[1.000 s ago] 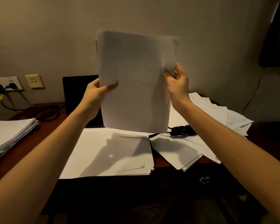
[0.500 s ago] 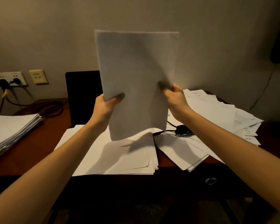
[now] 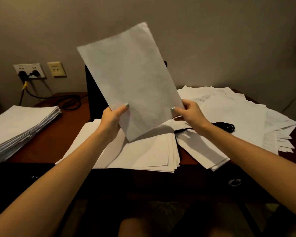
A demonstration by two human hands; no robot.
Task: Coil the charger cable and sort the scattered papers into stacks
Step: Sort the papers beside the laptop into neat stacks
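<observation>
I hold a bundle of white sheets (image 3: 132,79) upright above the desk, tilted so its top leans left. My left hand (image 3: 114,117) grips its lower left edge and my right hand (image 3: 188,112) grips its lower right edge. The bundle's bottom corner hangs just above a loose pile of papers (image 3: 143,154) at the desk's middle. Scattered printed papers (image 3: 237,117) cover the right side. A black charger cable (image 3: 224,125) lies bunched on them, partly hidden behind my right forearm.
A tall neat stack of paper (image 3: 19,127) sits at the left of the wooden desk (image 3: 61,134). A black laptop screen (image 3: 94,96) stands behind the held sheets. Wall sockets (image 3: 29,71) with plugged black cords (image 3: 67,101) are at the back left.
The held bundle has come lower and rotated from straight upright to leaning left. Both hands have slid down to its bottom edge.
</observation>
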